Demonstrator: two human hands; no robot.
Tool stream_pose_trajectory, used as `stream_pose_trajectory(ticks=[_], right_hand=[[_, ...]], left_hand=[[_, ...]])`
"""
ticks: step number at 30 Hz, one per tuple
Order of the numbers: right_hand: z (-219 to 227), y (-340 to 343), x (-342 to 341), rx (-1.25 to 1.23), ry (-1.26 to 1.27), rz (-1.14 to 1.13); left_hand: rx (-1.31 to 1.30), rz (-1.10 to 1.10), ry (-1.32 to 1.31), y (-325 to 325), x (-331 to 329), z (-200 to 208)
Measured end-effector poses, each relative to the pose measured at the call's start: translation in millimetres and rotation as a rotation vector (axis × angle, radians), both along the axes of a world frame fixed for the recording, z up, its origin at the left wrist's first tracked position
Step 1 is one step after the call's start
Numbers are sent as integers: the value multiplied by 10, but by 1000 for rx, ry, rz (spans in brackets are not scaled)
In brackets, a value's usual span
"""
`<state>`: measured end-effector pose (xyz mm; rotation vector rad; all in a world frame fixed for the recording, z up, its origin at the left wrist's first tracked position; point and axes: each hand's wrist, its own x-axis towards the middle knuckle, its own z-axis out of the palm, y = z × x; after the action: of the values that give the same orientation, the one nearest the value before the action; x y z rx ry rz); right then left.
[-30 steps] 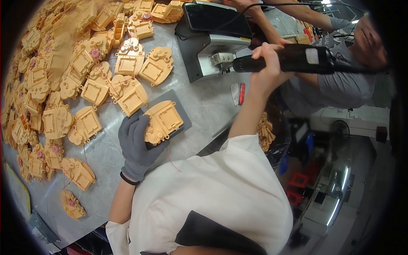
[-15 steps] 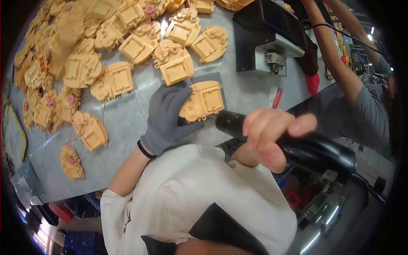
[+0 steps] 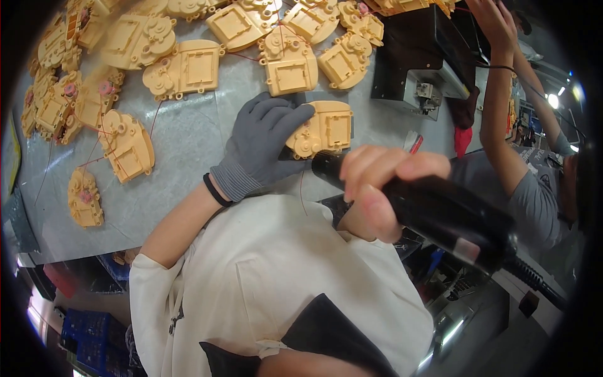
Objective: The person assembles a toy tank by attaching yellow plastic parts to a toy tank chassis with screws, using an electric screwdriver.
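Note:
My left hand [image 3: 260, 141], in a grey knit glove, grips a yellow plastic housing [image 3: 333, 129] by its rounded left end. A square battery-box-like recess faces up on the housing's right half, and a thin red wire hangs below it. Bare and closed, my right hand [image 3: 389, 179] is wrapped around a black corded electric screwdriver [image 3: 455, 213]. The tool slants down to the left, its front end over the housing's lower edge. Its bit is hidden, so contact cannot be told. Under the housing lies a dark flat block [image 3: 303, 98], mostly covered.
Similar yellow housings [image 3: 289, 63] with red wires spread over the grey metal table [image 3: 195, 135], piled at the far left. A black machine [image 3: 408, 60] stands at the back right, near a red-handled tool [image 3: 416, 144]. A co-worker's arm [image 3: 499, 94] is at the right.
The screwdriver's front end has shifted left along the housing's lower edge. My left hand still holds the housing. The whole view has shifted, and the co-worker's arms have moved.

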<state>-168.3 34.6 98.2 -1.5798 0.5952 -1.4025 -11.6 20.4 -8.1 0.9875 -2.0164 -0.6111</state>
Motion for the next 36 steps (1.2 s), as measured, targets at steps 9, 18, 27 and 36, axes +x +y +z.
stream_pose_trajectory(ticks=[9,18,27,36], right_hand=[[-110,-75,160,-93,-35,-50],[-14,-55,-230,222,-88,-119],[196,-814,-1417,-124,-152,-963],[163,-243,-837,-61,-142,-414]], left_hand=[[-34,-18,18,-87,0,-36],[46,-56,10,-51,-22,6],[-29,-65,31,-62,-90,50],[59,-47,27,-84,-29,98]])
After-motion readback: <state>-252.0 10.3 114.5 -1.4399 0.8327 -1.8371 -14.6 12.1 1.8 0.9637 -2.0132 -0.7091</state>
